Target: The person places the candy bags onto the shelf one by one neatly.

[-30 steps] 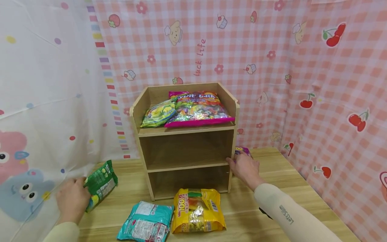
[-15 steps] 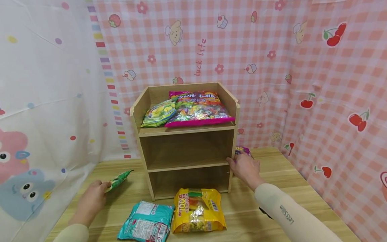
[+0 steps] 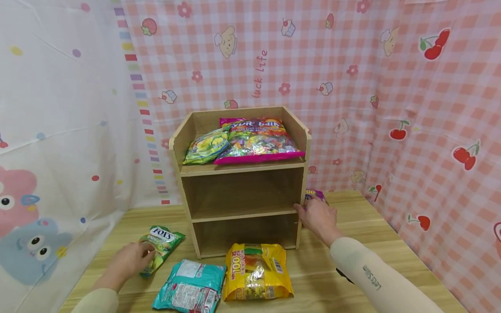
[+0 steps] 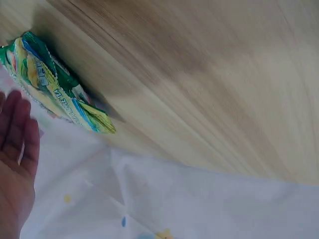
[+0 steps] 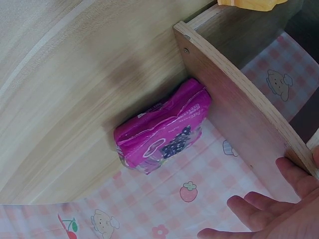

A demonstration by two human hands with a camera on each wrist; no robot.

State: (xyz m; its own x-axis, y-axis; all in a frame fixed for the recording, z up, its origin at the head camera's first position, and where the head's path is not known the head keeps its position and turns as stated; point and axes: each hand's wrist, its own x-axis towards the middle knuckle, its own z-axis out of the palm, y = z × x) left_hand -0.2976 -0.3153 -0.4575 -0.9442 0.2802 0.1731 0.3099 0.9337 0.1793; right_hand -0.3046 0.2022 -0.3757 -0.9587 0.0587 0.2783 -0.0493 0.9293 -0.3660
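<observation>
A green FOX'S candy bag [image 3: 164, 239] lies on the table left of the wooden shelf [image 3: 244, 217]. My left hand [image 3: 131, 261] is at its left side in the head view. The left wrist view shows extended fingers [image 4: 20, 124] beside the bag [image 4: 60, 84], not wrapped round it. My right hand [image 3: 318, 217] holds the front edge of the shelf's right side panel [image 5: 239, 94], thumb at the edge and a finger [image 5: 294, 174] on the outer face; the other fingers are spread. Beyond it lies a purple bag [image 5: 167, 129] with a grape picture, mostly hidden in the head view.
A teal bag [image 3: 192, 287] and a yellow bag [image 3: 256, 274] lie before the shelf. The top level holds a large fruit candy bag [image 3: 258, 143] and a smaller yellow-green bag [image 3: 207, 145]. Cloth curtains [image 3: 332, 65] enclose the table [image 3: 352, 269] at the back and sides.
My left hand has brought the green bag rightward, from above the table's left edge to the tabletop near the shelf, turning its FOX'S label up. The right hand has stayed put.
</observation>
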